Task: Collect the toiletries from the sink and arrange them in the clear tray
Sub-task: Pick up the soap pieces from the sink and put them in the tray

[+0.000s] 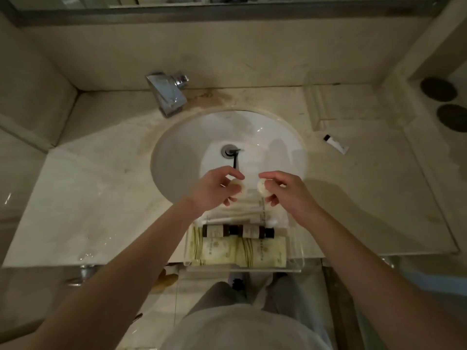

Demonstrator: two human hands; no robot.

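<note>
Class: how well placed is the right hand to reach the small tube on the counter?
Probably yes: nothing stands between the right hand and the small tube, but it already grips a round soap.

I see a beige stone counter (pixel 96 193) under dim, warm light, with a brown stain behind the basin. A chrome tap (pixel 168 93) stands at the back wall (pixel 227 54), below a mirror frame (pixel 202 15). Two dark round discs (pixel 444 102) lie far right. The floor (pixel 197 291) is pale tile.
</note>
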